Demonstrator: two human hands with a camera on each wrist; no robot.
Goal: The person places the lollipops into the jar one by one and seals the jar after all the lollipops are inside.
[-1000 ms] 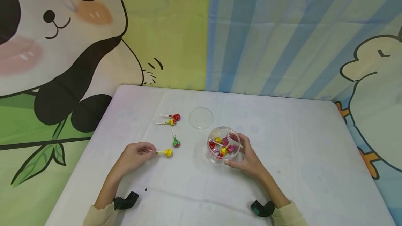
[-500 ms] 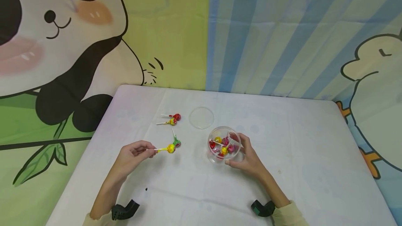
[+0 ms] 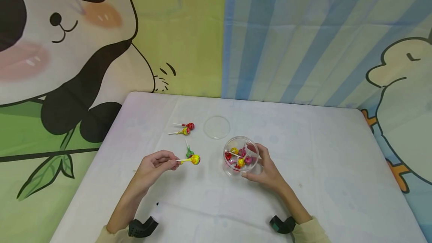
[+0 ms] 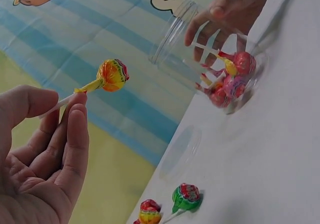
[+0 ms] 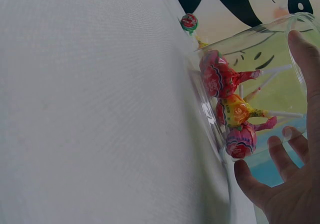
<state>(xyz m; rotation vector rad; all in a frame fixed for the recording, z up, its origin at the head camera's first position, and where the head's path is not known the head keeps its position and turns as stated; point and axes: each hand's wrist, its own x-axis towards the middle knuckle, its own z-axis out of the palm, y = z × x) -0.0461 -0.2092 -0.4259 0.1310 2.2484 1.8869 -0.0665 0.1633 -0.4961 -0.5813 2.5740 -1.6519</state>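
Note:
A yellow lollipop (image 3: 195,159) is pinched by its white stick between the thumb and fingers of my left hand (image 3: 158,168); its wrapped head points right, toward the jar. In the left wrist view the lollipop (image 4: 113,75) shows yellow with a red top. My right hand (image 3: 264,168) grips the side of a clear round jar (image 3: 225,166), which stands open on the table with several red, pink and yellow lollipops (image 3: 241,161) inside. In the right wrist view the thumb and fingers curve round the jar wall (image 5: 260,34). Beyond the held lollipop lies a green lollipop (image 3: 190,152), partly covered by it.
A red lollipop (image 3: 190,126) and a yellow lollipop (image 3: 185,131) lie side by side farther back on the white table (image 3: 303,141). Behind the jar is a clear round lid (image 3: 217,127). A cartoon-printed backdrop (image 3: 189,48) rises at the table's far edge.
My left hand has lifted the yellow lollipop off the table and moved it right, toward the jar. The right hand and jar have stayed in place.

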